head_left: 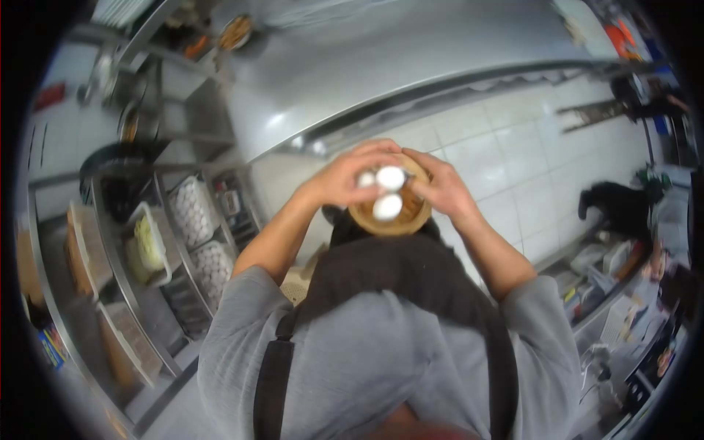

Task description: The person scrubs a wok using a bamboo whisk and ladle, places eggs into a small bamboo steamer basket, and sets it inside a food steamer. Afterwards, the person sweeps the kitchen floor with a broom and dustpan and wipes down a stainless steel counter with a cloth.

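Over by the long steel counter (pixel 411 44), pale tiled floor (pixel 506 161) alongside, steel rack (pixel 150 312) to the L, dark apron (pixel 396 268) w/ tan bowl (pixel 419 220) held just in front. R hand (pixel 440 189) clasps bowl's side, thumb at rim, other fingers mostly hidden. L hand (pixel 350 174) half curled round white eggs (pixel 387 207) at bowl's mouth; can't tell if it's gripping them or they rest on the brownish contents. Main risks, prob.: egg rolls out if bowl tilts; shell cracks if L fingers squeeze.

Left grip (pixel 345 176) on white eggs (pixel 390 177) over bowl (pixel 400 229)
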The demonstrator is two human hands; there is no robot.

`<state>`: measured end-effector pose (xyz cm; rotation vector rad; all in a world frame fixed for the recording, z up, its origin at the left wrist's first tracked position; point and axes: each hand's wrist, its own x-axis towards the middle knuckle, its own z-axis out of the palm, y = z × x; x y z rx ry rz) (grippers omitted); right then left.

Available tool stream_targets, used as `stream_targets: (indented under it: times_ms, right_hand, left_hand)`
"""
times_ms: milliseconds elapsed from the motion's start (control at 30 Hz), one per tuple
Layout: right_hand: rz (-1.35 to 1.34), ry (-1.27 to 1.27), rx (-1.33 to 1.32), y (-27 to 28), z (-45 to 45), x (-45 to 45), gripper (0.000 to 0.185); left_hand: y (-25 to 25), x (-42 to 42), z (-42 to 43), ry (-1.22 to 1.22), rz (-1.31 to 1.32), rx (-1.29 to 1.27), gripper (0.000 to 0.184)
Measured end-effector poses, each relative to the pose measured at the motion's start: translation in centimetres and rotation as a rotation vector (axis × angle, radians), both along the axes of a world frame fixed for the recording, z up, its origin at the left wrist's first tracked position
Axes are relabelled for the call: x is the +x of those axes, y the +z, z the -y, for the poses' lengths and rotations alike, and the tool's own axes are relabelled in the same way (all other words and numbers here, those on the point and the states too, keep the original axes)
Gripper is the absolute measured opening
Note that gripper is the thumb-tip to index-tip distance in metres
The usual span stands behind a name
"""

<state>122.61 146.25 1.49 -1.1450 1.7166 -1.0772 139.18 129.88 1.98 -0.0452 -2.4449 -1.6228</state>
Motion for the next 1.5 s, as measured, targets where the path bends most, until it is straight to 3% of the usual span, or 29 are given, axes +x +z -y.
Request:
stream_targets:
  times_ms: [133, 333, 500, 667, 767, 900, 967, 1100, 1167, 1267, 1367, 1500]
  right_hand:
    - [-0.047, -0.155, 0.058, 0.4, -4.9, -5.6, 0.056]
    - [-0.16, -0.348, 0.081, -4.2, -10.0, -13.3, 0.051]
    - [-0.019, -0.529, 0.211, -6.3, -13.2, -18.2, 0.064]
    - [0.076, -0.734, 0.225, -9.3, -15.1, -26.5, 0.06]
    - [0.171, -0.849, 0.1, -9.5, -17.1, -31.6, 0.056]
    - [0.242, -1.073, 0.027, -5.5, -18.1, -38.6, 0.047]
    - [0.193, -1.161, -0.055, -5.0, -19.6, -42.0, 0.046]
    - [0.19, -1.391, -0.183, -4.9, -24.0, -47.1, 0.047]
    - [0.157, -1.449, -0.257, -5.9, -25.6, -49.8, 0.047]
    - [0.023, -1.522, -0.112, -7.7, -29.2, -54.2, 0.046]
    - [0.204, -1.55, 0.007, -4.3, -31.1, -59.4, 0.047]
    - [0.178, -1.533, -0.028, -7.1, -34.6, -68.6, 0.05]
  left_hand:
    - [-1.3, -7.4, -2.8, -0.131, 0.043, 0.295, 0.052]
    - [-4.4, -17.7, -5.6, -0.182, 0.083, 0.173, 0.057]
    - [-7.1, -26.2, -6.0, -0.232, 0.159, 0.216, 0.055]
    - [-10.2, -37.9, -6.5, -0.403, 0.14, 0.22, 0.053]
    - [-9.3, -45.6, -7.9, -0.457, 0.121, 0.104, 0.054]
    - [-6.4, -57.0, -8.7, -0.565, 0.137, 0.086, 0.06]
    - [-5.0, -62.7, -9.9, -0.512, 0.274, 0.375, 0.06]
    - [-5.7, -75.5, -11.8, -0.536, 0.286, 0.318, 0.058]
    - [-8.4, -82.2, -11.9, -0.493, 0.283, -0.173, 0.055]
    - [-14.8, -88.7, -11.1, -0.559, 0.173, -0.699, 0.059]
    - [-14.8, -90.7, -11.0, -0.595, 0.491, -0.731, 0.057]
    - [-20.0, -90.8, -8.6, -0.536, 0.594, -0.563, 0.056]
